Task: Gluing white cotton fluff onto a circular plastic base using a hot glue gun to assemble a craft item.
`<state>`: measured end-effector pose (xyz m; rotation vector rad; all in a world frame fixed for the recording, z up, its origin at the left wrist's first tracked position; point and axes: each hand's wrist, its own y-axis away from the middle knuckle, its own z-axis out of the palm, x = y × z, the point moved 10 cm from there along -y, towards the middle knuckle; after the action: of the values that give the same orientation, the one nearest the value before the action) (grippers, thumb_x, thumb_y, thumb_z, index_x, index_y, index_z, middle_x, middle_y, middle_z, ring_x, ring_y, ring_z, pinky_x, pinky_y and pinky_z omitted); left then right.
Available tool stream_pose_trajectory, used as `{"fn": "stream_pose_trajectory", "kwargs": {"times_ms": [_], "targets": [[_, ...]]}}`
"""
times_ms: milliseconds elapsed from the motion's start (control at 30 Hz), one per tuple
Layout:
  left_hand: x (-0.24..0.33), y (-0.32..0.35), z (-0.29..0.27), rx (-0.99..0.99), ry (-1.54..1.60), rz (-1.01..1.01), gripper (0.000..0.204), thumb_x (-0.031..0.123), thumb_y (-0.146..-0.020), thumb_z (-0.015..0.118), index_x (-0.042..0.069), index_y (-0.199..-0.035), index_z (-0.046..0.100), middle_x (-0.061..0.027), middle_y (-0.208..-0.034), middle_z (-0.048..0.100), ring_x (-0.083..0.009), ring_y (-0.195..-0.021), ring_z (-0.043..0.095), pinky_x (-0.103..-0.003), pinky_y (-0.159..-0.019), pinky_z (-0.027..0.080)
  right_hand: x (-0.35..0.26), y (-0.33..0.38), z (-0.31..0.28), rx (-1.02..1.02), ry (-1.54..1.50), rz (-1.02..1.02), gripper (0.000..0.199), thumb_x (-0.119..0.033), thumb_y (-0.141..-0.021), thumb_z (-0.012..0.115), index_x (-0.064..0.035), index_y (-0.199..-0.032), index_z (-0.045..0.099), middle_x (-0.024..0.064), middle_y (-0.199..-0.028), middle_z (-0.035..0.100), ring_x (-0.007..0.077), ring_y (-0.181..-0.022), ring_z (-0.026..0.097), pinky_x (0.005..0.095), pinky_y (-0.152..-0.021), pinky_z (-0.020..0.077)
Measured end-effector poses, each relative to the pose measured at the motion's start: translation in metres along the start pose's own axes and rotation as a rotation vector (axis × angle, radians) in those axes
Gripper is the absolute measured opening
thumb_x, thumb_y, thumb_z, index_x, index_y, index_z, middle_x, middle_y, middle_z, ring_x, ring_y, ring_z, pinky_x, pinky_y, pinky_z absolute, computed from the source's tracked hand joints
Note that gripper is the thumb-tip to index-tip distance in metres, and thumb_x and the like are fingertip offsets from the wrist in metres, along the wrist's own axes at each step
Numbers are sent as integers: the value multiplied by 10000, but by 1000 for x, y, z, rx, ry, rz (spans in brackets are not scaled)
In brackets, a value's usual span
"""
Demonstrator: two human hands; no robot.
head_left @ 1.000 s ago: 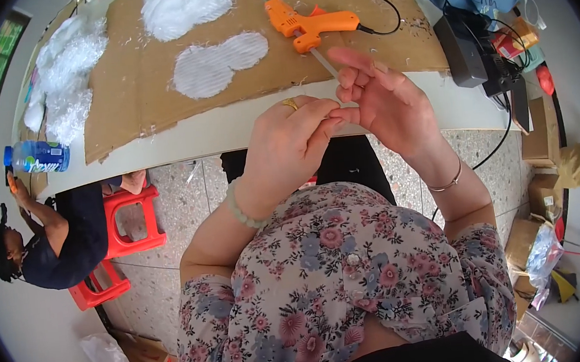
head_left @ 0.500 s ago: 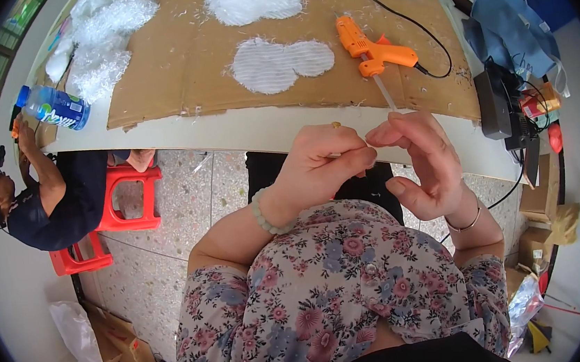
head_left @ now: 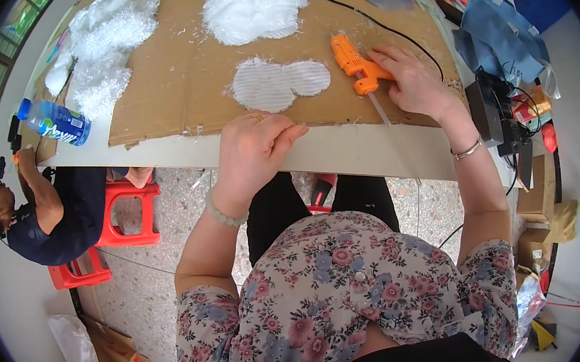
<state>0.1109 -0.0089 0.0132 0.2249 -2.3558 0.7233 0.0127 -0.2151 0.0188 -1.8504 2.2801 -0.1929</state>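
Note:
An orange glue gun (head_left: 356,67) lies on the brown cardboard (head_left: 175,73), a clear glue stick (head_left: 379,108) jutting from its back. My right hand (head_left: 415,84) has its fingers and thumb around the handle. My left hand (head_left: 254,154) is over the table's front edge, its fingers curled under and its thumb toward the right; what they hold, if anything, is hidden. Just beyond it lies a flat white ribbed piece (head_left: 277,84) with rounded lobes. Farther back sits a pile of white ribbed pieces (head_left: 252,6).
White fluffy fibre (head_left: 103,52) is heaped at the left, near a blue-capped bottle (head_left: 55,122). A black cord (head_left: 386,24) runs back from the glue gun. A blue bag (head_left: 503,35) and black boxes (head_left: 486,110) crowd the right. Another person (head_left: 49,218) works at far left by a red stool (head_left: 129,214).
My hands have come apart. The right one reached forward onto the glue gun's handle; the left moved left and forward to the table edge. The view has shifted slightly.

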Motion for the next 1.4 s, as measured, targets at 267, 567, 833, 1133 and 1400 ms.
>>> {"fn": "stream_pose_trajectory", "kwargs": {"times_ms": [267, 567, 833, 1133, 1400], "targets": [[33, -25, 8, 70, -302, 273, 318, 62, -752, 659, 42, -1067, 619, -139, -1084, 627, -340, -1032, 582, -383, -853, 484, 0, -2, -13, -30, -89, -22, 591, 39, -672, 515, -54, -1256, 507, 147, -1317, 462, 320, -1202, 443, 373, -1012, 371], [24, -49, 28, -131, -292, 295, 300, 130, -764, 658, 33, -1044, 614, -130, -1080, 631, -285, -970, 602, -385, -820, 466, 108, -60, -64, 295, -78, 363, 323, -71, -804, 488, -64, -1092, 635, 160, -1035, 642, 330, -984, 602, 366, -873, 473], [4, -93, -24, 82, -51, 110, 218, -29, -782, 590, 44, -981, 642, -126, -966, 636, -242, -804, 609, -331, -671, 484, 240, -121, -13, 198, 1, 659, 363, -194, -766, 536, -80, -1095, 639, 198, -1028, 640, 319, -1001, 606, 378, -892, 461], [-73, -94, -49, 367, 339, -113, 336, -152, -772, 522, 65, -993, 653, -53, -972, 525, -118, -767, 529, -222, -651, 456, 279, -140, 24, 105, -90, 786, 554, -393, -659, 718, -93, -1115, 621, 154, -1109, 630, 276, -1037, 606, 361, -881, 470], [-75, -97, -40, 321, 537, -117, 219, -94, -853, 531, 1, -1023, 632, -59, -1027, 551, -82, -831, 536, -192, -689, 455, 273, -151, 4, 143, -397, 739, 369, -258, -704, 709, -70, -1017, 655, 79, -926, 676, 199, -873, 627, 307, -807, 476]]}}
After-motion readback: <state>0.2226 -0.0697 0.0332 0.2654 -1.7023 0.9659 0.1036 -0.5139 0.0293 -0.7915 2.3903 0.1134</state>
